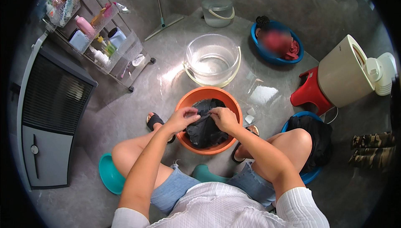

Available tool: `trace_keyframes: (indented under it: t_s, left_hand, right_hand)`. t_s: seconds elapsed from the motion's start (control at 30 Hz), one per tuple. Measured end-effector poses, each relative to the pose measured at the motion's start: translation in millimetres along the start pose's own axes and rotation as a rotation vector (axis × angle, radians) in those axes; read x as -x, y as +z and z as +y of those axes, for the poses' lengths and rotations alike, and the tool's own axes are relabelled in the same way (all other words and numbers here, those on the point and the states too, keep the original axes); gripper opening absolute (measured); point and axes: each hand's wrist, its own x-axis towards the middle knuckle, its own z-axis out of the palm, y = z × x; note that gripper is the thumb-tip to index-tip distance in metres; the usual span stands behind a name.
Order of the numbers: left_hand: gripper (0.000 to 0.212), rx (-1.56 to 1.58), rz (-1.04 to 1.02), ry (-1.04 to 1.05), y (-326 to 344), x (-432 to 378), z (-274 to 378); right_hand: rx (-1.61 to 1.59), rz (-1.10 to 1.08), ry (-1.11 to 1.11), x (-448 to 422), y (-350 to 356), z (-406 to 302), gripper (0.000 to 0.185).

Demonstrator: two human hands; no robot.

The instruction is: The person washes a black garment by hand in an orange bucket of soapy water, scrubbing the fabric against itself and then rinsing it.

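Note:
An orange plastic basin [233,98] stands on the floor between my feet, with dark wet cloth [206,130] in it. Over its left half is my left hand [184,120], thumb and fingers a little apart at the cloth's edge; whether it pinches any fabric is hard to tell. My right hand [223,118] pinches a raised fold of the same cloth near the middle of the basin. Part of the cloth hangs from that fold down into the basin. Just beyond the basin stands a clear plastic bucket [213,60] with a pale handle.
Two white lumps [250,115] and white powder [264,94] lie right of the basin. Farther right are a beige drum-shaped appliance [341,74] on a red stool [308,93] and a blue basin [313,178] of dark clothes. A wheeled rack [109,40] stands left, a teal basin [108,174] by my left knee.

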Motion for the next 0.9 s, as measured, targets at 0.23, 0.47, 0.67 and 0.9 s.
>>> trace_keyframes:
  t_s: [0.23,0.47,0.67,0.9]
  left_hand:
    - [0.048,-0.082,-0.052,-0.052,-16,-33,-3]
    - [0.045,0.308,0.038,0.029,-20,-51,4]
    - [0.049,0.385,-0.023,-0.114,-14,-10,35]
    - [0.068,0.256,-0.009,-0.256,-42,18,32]
  right_hand:
    - [-0.097,0.144,-0.078,-16,-26,-16,0.034]
    - [-0.126,-0.316,0.635,-21,4,81,0.080]
    - [-0.955,-0.252,0.510,12,51,65,0.033]
    - [-1.172,0.037,0.383,-27,-48,-11,0.024]
